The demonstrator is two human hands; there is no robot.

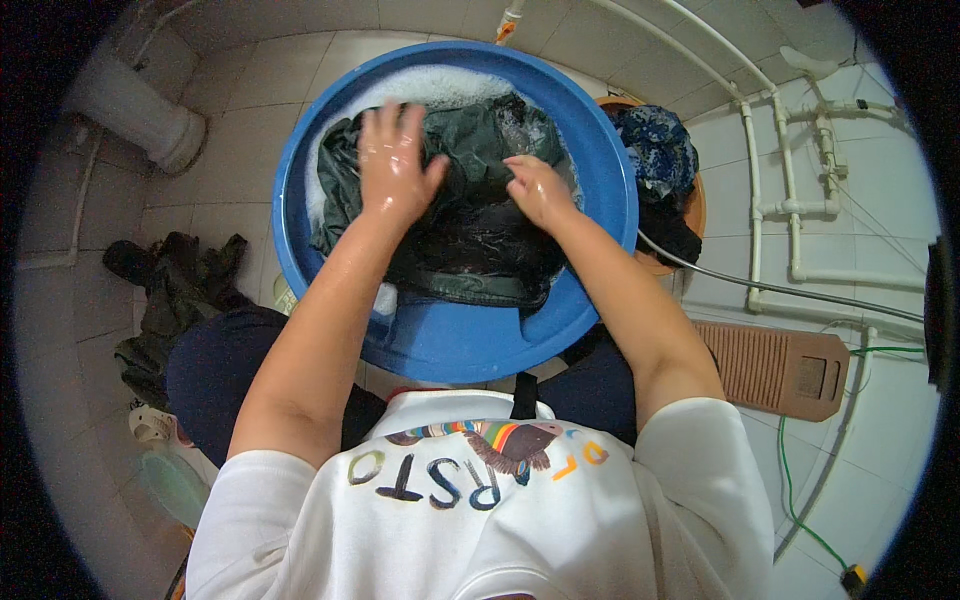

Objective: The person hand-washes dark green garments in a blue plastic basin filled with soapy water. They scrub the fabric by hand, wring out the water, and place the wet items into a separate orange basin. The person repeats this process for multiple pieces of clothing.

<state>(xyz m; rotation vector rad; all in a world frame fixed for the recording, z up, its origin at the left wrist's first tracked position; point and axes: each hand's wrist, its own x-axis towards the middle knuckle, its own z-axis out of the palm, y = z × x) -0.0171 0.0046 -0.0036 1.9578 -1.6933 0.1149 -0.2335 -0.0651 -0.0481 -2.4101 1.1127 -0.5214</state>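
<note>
A dark green garment (470, 145) lies wet and bunched in a large blue basin (450, 345), with white suds (430, 85) along its far edge. Its nearer part looks almost black under the water. Over the left side of the cloth, my left hand (395, 170) is wet and open, its fingers spread and slightly blurred. My right hand (540, 192) is at the garment's right side, fingers pointing left and loosely bent, thumb apart from them. No fold of cloth shows in its grasp. Whether either hand touches the fabric is hard to tell.
Right of the basin, an orange tub (695, 205) holds dark and blue patterned clothes (655, 150). A brown washboard (770, 370) lies nearer, beside a green cord (790, 490). A grey hose (780, 285) runs to the basin. More dark clothes (180, 300) lie on the left floor.
</note>
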